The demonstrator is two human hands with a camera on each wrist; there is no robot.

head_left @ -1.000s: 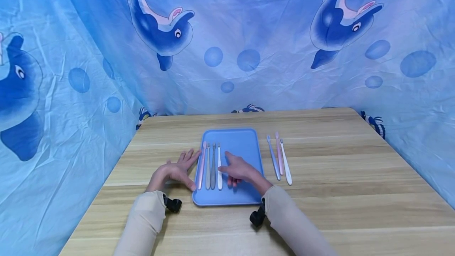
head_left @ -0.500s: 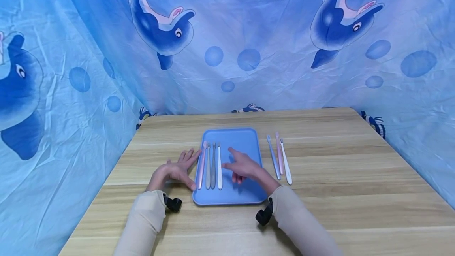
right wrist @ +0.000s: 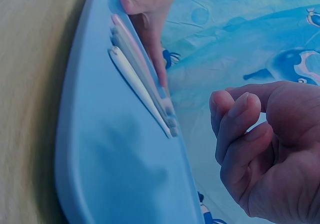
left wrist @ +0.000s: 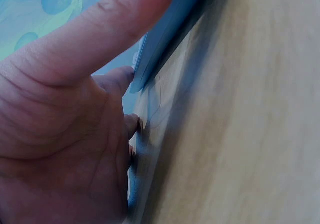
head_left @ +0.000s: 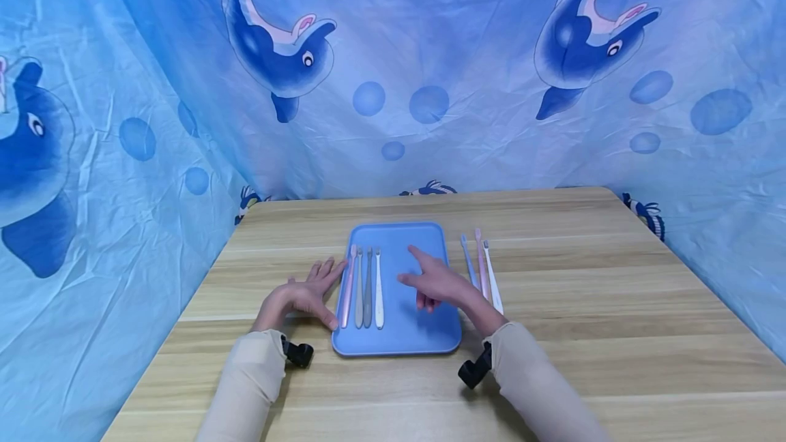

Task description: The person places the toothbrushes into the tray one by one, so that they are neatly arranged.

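Note:
My left hand (head_left: 307,295) rests at the left rim of a blue tray (head_left: 405,345), thumb and index finger spread and touching that rim. Side by side in the tray's left part lie a pink toothbrush (head_left: 348,285), a light grey toothbrush (head_left: 359,292), a dark grey toothbrush (head_left: 368,292) and a white toothbrush (head_left: 379,295), heads pointing away. Above the tray's right half hovers my right hand (head_left: 437,282), index finger and thumb extended, the other fingers loosely bent, holding nothing. The right wrist view shows it apart from the tray, whose surface bears its shadow.
Right of the tray, a blue toothbrush (head_left: 469,258), a pink toothbrush (head_left: 482,261) and another white toothbrush (head_left: 492,278) lie on the wooden table (head_left: 589,305). My right wrist partly covers their near ends. A blue dolphin-print curtain (head_left: 405,46) hangs behind and at the left.
My right hand has moved right and slightly away from me, off the white toothbrush in the tray. The left hand and the toothbrushes have stayed put.

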